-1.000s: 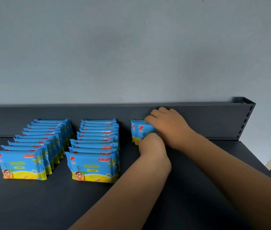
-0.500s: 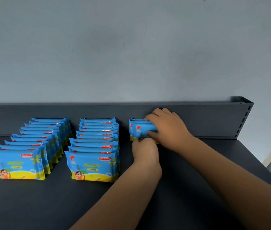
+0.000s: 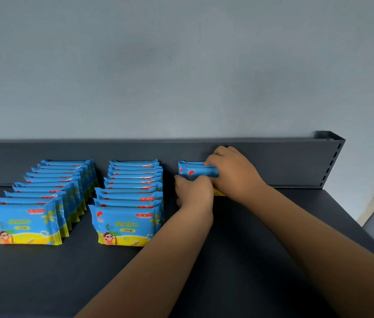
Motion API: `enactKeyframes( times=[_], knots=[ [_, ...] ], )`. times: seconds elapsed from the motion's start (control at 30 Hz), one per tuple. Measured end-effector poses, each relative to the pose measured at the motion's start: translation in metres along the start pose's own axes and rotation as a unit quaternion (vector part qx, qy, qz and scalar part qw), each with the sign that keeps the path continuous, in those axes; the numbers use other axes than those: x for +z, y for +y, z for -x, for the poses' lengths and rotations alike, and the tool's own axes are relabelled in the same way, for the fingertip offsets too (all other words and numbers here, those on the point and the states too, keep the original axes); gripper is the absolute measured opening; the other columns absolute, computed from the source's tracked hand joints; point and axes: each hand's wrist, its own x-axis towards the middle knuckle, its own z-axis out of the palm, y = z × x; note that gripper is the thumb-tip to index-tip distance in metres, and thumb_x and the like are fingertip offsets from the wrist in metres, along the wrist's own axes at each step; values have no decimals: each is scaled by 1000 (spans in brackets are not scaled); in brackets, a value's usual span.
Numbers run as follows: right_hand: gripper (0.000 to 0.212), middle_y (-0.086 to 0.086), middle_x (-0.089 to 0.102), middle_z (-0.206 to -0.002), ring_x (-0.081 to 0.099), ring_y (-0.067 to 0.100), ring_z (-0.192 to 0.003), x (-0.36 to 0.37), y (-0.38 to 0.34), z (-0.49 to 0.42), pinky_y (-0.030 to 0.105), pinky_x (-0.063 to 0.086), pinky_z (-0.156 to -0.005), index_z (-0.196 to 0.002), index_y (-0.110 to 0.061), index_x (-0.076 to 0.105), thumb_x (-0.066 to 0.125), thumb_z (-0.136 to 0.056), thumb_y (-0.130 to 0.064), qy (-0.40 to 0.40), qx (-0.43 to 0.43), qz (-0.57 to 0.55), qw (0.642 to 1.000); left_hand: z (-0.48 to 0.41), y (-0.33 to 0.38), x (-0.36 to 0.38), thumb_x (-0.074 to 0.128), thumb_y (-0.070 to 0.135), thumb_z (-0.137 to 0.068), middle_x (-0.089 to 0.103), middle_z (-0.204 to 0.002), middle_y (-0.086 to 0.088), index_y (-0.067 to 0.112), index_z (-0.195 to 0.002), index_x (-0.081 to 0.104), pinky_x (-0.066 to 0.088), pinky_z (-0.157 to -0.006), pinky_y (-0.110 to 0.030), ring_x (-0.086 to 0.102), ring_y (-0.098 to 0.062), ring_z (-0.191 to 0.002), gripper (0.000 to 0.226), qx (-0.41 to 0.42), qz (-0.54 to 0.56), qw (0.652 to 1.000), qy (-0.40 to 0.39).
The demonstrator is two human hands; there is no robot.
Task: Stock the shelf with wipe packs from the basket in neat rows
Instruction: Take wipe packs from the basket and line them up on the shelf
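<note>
The right hand [image 3: 234, 173] has its fingers [image 3: 211, 162] wrapped over the top of the small stack of wipe packs [image 3: 196, 172], clamped on it; the left hand [image 3: 194, 191] presses its front, fingers curled together. The stack stands against the shelf's [image 3: 250, 249] back wall, right of the two full rows [image 3: 131, 198].

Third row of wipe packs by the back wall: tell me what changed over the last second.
The left hand slid leftward along the front of the third-row packs, from their middle to their left edge. The right hand kept its grip on the packs' right end, fingers over the top. The left row, middle row and shelf look unchanged.
</note>
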Motion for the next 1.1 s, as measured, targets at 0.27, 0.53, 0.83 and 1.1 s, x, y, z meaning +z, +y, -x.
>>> enactKeyframes(
  times=[0.27,0.53,0.83,1.1],
  knots=[
    [31,-6,60,-105,51,19,-99,12,-2,4,34,40,-77,-109,-29,72,74,-82,-42,54,27,-21,998,3,0,-8,55,3,-81,56,-132,1,32,-144,44,49,-95,-41,56,-22,-114,70,35,12,999,-6],
    [40,-6,60,-110,50,18,-103,8,-1,4,37,43,-85,-110,-27,70,82,-77,-45,41,35,-58,997,10,-12,-5,52,6,-82,56,-135,0,35,-147,44,53,-101,-47,59,-22,-118,72,66,17,998,-9],
    [43,-6,58,-111,50,19,-103,5,-6,6,36,41,-84,-109,-26,67,79,-78,-53,41,37,-39,998,16,-5,-8,57,3,-89,59,-127,-1,25,-141,45,54,-98,-42,61,-23,-115,58,52,47,997,20],
    [53,-2,52,-144,47,20,-133,-47,-16,25,36,40,-110,-145,-19,53,51,-101,-49,36,56,-75,995,57,6,-3,44,28,-91,48,-148,0,15,-130,57,20,-125,-39,16,-26,-154,42,233,-191,953,-9]
  ],
)
